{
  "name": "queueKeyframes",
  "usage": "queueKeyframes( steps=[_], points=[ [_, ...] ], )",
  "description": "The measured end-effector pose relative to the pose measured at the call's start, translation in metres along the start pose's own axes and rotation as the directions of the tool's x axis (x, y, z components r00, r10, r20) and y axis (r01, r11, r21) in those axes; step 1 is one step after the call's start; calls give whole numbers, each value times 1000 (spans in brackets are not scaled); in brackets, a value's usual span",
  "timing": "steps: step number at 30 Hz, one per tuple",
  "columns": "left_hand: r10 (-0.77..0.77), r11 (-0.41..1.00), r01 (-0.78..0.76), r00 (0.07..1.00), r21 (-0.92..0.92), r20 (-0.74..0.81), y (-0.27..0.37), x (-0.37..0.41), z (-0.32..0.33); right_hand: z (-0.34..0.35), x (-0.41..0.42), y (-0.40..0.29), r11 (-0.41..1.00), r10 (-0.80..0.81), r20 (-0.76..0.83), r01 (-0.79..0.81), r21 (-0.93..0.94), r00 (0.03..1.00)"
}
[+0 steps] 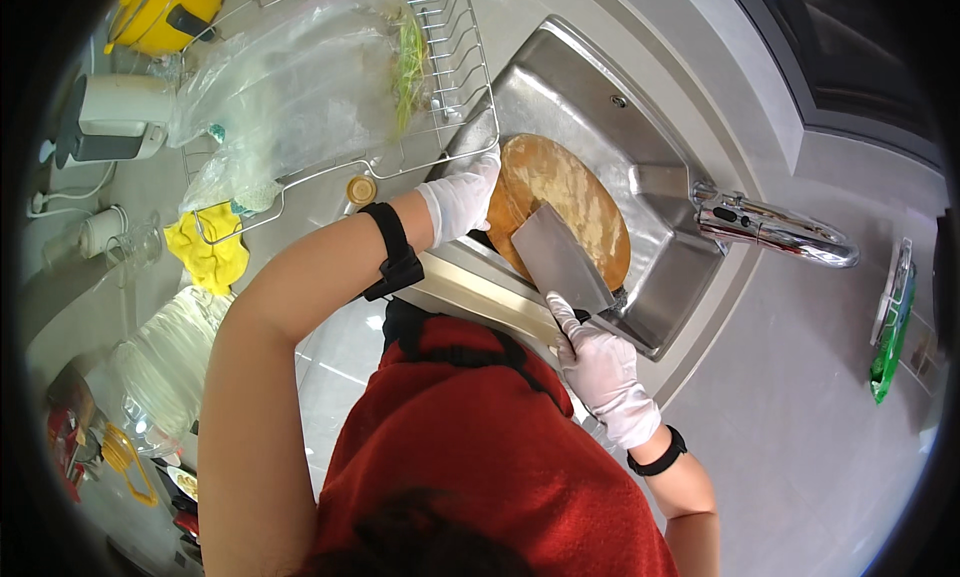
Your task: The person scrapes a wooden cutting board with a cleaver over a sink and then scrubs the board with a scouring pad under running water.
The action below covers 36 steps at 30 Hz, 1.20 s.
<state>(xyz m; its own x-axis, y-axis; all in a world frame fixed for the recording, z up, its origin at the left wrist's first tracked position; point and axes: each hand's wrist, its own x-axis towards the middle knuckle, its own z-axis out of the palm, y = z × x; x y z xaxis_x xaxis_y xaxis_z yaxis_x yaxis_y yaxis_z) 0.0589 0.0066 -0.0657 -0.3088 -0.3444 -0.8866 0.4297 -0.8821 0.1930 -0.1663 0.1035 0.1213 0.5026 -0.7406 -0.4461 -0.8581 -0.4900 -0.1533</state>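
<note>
A round wooden cutting board [577,194] rests in a stainless steel sink [540,89], its surface marked with pale worn patches. My left hand [461,202], in a white glove, grips the board's left edge, with the fingertips partly hidden. In my right hand [604,370], also gloved in white, is a cleaver [562,258]. My index finger stretches along the cleaver, and most of its handle is hidden under the palm. The broad blade lies over the lower part of the board. Beside the board's lower edge shows a dark grey scouring pad [619,299].
A chrome faucet [780,232] stands right of the sink. To the left, a wire dish rack [450,59] holds a clear plastic bag [315,81] and green vegetable stalks [410,74]. A yellow cloth [214,247] hangs at its corner, near a small jar lid [361,190]. A green packet [892,337] is far right.
</note>
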Motion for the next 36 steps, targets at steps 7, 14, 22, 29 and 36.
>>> queueKeyframes(
  steps=[7, 14, 22, 29, 36],
  points=[
    [1, 1000, -1, 1000, 2, 14, 2, -3, 1, -19, 10, 8, 947, 187, 168, -224, 232, 968],
    [47, 999, -47, 993, -4, 106, 20, -55, 29, -65, -7, 44, 408, 238, 545, -592, 695, 804],
    [-33, 993, 35, 999, 110, -23, 14, -15, 30, -60, 55, 48, 408, 181, 684, -687, 602, 707],
    [16, 995, -28, 992, 97, 128, 15, -14, 36, -56, 84, 71, 429, 162, 709, -696, 576, 687],
    [47, 992, -67, 982, 105, 184, 15, -12, 43, -75, 82, 73, 464, 167, 741, -715, 523, 650]
  ],
)
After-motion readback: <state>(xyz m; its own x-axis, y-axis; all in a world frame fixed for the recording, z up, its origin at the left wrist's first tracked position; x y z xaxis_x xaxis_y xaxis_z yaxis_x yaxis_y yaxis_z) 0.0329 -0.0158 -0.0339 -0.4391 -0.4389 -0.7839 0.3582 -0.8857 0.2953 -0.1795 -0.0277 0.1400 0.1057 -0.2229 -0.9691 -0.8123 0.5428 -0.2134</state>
